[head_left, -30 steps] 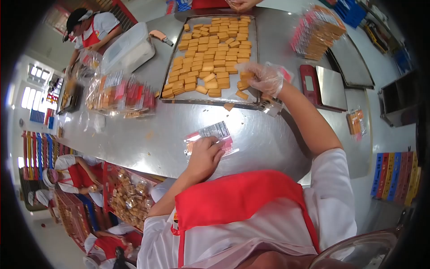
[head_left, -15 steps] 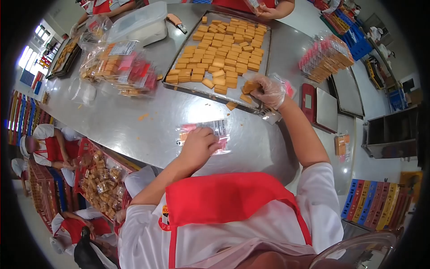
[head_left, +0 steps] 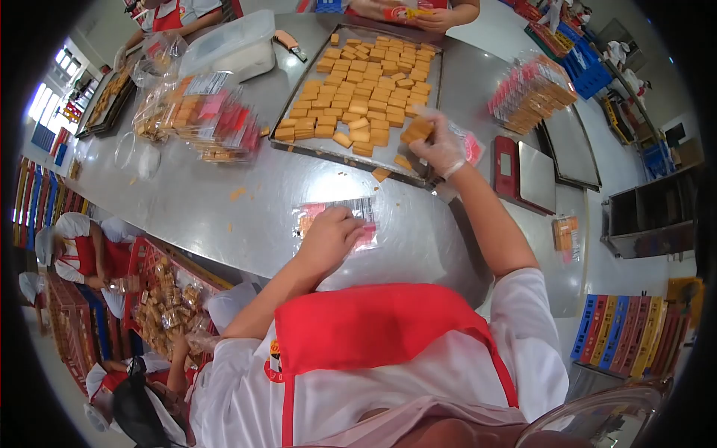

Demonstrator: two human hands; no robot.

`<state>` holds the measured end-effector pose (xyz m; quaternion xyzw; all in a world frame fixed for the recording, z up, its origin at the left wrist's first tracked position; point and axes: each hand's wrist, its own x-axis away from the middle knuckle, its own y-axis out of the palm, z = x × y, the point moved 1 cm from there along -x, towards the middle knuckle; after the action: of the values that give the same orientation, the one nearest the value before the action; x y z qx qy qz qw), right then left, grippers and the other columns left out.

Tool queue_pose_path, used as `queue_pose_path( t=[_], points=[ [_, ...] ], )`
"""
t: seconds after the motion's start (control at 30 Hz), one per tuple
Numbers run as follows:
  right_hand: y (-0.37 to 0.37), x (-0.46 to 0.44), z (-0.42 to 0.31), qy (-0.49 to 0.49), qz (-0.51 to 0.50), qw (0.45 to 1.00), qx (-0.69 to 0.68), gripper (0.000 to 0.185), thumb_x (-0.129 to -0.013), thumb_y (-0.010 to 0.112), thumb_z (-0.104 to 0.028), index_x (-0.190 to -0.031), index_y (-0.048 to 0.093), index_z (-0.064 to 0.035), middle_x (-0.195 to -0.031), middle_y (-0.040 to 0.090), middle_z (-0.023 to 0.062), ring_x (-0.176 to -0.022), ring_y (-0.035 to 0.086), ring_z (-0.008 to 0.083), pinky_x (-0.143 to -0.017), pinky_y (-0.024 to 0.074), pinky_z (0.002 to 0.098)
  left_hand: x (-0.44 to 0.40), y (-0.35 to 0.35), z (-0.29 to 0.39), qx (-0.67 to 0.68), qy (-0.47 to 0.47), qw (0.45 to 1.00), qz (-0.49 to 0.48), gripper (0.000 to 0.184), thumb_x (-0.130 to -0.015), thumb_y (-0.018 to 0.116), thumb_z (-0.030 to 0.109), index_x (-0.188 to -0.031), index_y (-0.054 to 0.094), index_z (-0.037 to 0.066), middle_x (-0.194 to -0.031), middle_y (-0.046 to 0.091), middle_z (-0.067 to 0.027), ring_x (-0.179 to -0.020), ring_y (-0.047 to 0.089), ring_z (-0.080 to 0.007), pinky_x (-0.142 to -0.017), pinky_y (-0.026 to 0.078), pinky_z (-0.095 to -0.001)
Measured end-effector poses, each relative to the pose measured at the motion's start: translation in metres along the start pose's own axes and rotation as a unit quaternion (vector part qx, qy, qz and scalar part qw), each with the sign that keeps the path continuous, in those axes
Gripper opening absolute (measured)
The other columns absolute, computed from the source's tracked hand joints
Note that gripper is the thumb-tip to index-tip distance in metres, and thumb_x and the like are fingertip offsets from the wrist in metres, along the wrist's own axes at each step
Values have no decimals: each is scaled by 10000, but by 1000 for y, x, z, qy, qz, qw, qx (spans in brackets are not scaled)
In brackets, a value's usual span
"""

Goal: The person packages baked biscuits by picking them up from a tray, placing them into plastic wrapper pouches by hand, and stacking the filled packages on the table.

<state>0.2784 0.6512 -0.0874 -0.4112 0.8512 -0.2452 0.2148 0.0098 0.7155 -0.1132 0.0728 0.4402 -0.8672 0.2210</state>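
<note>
loose biscuits (head_left: 377, 97), filled packets (head_left: 532, 93), a scale (head_left: 536, 175) and stacked crates (head_left: 618, 328) suggest a food-packing workroom.

I can't read one whole word here. The bag (head_left: 305, 212) under my left hand (head_left: 326, 237), on my side of the tray (head_left: 387, 155), has a label (head_left: 364, 205) with rows of dark print, too tiny to read. Left of the tray, the pile of bags (head_left: 213, 112) has a label like that on top, too small as well. Across the tray, a person holds a red and yellow packet (head_left: 405, 13) with blurry marks. Nearer me than the tray, my shirt's round badge (head_left: 275, 369) shows pale letters that look like D and E.
</note>
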Motion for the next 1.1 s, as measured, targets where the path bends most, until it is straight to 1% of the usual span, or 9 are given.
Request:
queue_pose_path(
  t=[0.13,0.23,0.37,0.57,0.73,0.83,0.93,1.03,1.1],
  points=[
    [-13,-5,7,101,-30,644,-758,393,-779,559,-70,-1138,399,-93,-1002,533,179,-805,582,293,-603,519,317,2,1,-1,24,21,999,22,75,-725,555,62,-782,597,38,-743,529,-119,-731,510,-308,-657,419,-380],
    [-17,15,-5,165,20,581,-797,343,-810,520,-58,-1132,402,-61,-1026,520,174,-796,579,275,-585,525,276,0,-1,4,56,-10,998,28,43,-697,565,44,-733,581,24,-712,522,-121,-711,509,-309,-643,421,-380],
    [-16,32,-11,160,22,575,-802,364,-818,486,-34,-1161,371,-76,-1022,514,164,-739,577,247,-534,516,256,0,2,-2,-37,-12,999,-25,48,-678,592,50,-681,548,32,-715,522,-93,-695,510,-279,-629,419,-361],
    [-7,63,-50,140,-22,806,-575,510,-771,495,22,-1187,280,-181,-1016,503,147,-661,550,195,-520,496,251,-3,0,-5,84,-152,985,-12,53,-697,560,60,-696,537,12,-676,537,-134,-624,541,-303,-562,432,-360],
    [21,66,-43,187,-180,538,-802,461,-763,535,1,-1171,370,-138,-972,477,123,-719,521,202,-479,484,216,4,10,-29,235,-210,947,60,49,-756,556,88,-755,540,42,-616,540,-45,-523,499,-96,-490,400,-234],
    [30,68,-46,192,-189,506,-820,464,-765,539,1,-1175,367,-131,-974,475,113,-723,519,188,-483,480,205,4,9,-29,298,-214,928,60,40,-785,543,87,-783,535,47,-613,530,-8,-507,471,-48,-468,381,-205],
    [35,66,-46,146,-204,557,-792,472,-765,552,-19,-1181,365,-138,-994,486,112,-749,526,182,-499,469,212,4,11,-29,332,-196,920,75,27,-810,523,75,-805,523,49,-611,524,8,-497,458,-34,-457,370,-192],
    [53,77,-56,64,-125,872,-468,497,-765,564,-63,-1207,351,-146,-993,518,98,-757,546,188,-557,474,255,6,16,-35,353,-170,915,93,13,-824,503,57,-833,502,47,-620,525,2,-504,463,-42,-452,365,-190],
    [63,89,-58,-57,-149,931,-328,521,-763,564,-102,-1234,345,-143,-908,568,82,-725,570,179,-628,464,280,5,12,-34,419,-167,887,101,23,-831,490,43,-853,487,46,-638,528,-11,-510,468,-50,-446,364,-192]
  ],
)
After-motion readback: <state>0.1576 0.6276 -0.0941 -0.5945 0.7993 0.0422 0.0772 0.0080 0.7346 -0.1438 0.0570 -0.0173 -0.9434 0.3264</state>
